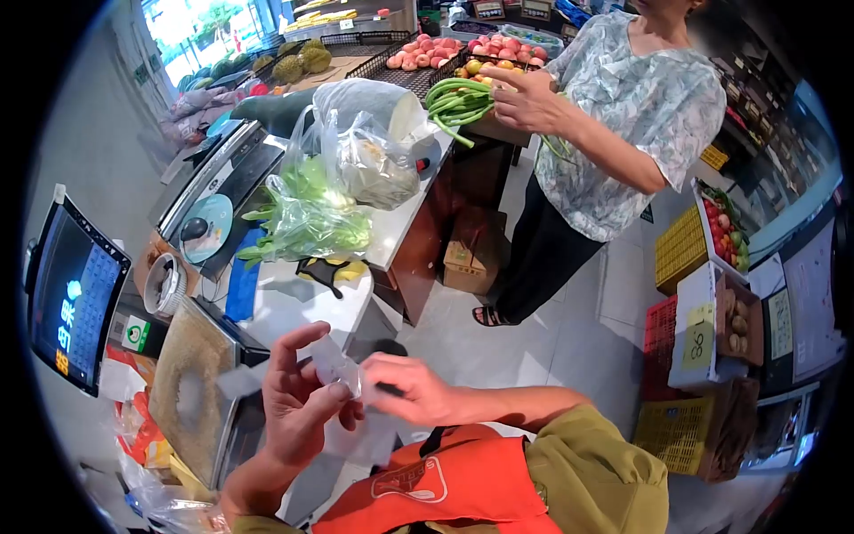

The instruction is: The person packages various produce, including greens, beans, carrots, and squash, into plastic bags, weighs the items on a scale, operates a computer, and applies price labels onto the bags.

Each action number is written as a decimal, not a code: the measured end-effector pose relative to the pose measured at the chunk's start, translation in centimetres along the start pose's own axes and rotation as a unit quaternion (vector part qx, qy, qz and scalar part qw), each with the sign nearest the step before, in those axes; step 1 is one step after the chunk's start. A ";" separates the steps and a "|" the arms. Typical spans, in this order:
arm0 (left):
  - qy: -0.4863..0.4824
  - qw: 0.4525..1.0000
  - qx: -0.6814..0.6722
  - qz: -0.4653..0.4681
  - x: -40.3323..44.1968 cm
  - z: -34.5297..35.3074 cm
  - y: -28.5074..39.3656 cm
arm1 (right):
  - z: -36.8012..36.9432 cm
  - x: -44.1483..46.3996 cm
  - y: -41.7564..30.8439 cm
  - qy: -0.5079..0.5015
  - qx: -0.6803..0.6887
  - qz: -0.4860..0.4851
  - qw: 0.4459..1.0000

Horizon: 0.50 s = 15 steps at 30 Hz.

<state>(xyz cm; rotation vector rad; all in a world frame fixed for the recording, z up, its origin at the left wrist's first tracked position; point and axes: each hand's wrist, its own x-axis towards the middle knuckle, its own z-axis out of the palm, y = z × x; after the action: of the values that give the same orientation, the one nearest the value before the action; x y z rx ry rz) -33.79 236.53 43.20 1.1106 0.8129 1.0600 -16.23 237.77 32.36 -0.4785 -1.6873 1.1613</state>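
Note:
My left hand (302, 392), at the lower middle, pinches a small piece of clear plastic (335, 365) between thumb and fingers. Right beside it, my right hand (409, 389) is closed at the plastic's right edge, with a small dark object (390, 389) showing at its fingers. Beyond my hands, leafy greens in a clear bag (311, 222) lie on the white counter (385, 233). Behind them stands another filled clear bag (374, 165). A person across the counter holds a bunch of long green beans (458, 105).
A screen (76, 289) stands at the left, near a scale with a worn plate (191, 383). A cardboard box (471, 254) sits on the floor by the counter. Yellow crates (673, 436) and a red crate (658, 343) are at the right. Peaches (422, 53) fill a back tray.

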 end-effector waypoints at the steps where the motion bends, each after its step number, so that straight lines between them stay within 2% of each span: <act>1: -0.021 1.000 0.011 0.006 0.9 0.4 -0.9 | -1.9 -0.9 0.1 0.009 -0.016 0.009 1.000; 3: -0.046 0.998 0.028 -0.017 1.9 -0.4 -2.6 | -5.0 -2.1 -0.1 0.016 -0.035 0.032 0.999; 5: -0.056 0.987 0.129 0.074 3.6 -0.7 -4.6 | -7.6 -2.7 -0.9 0.004 -0.043 0.065 0.997; 8: -0.108 0.949 0.235 0.183 7.7 -0.8 -6.8 | -10.3 -2.2 -1.3 -0.072 -0.023 0.077 0.994; 10: -0.199 0.956 0.171 0.134 10.6 -0.7 -8.4 | -12.1 -1.1 -1.4 -0.118 0.003 0.102 0.988; 11: -0.240 0.958 0.144 0.060 11.4 -0.6 -8.6 | -12.7 -0.6 -1.6 -0.140 0.017 0.117 0.983; 12: -0.315 0.928 0.182 0.079 13.1 -1.3 -9.2 | -13.0 -0.2 -1.8 -0.135 0.037 0.141 0.980; 15: -0.276 0.955 0.106 0.036 14.6 -0.7 -9.5 | -15.0 1.1 -2.2 -0.120 0.048 0.197 0.972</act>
<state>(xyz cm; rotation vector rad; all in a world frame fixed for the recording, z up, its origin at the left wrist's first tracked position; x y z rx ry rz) -27.50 249.81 33.71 1.5365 0.4429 0.6720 -3.06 244.63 35.47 -0.6537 -1.7793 1.6364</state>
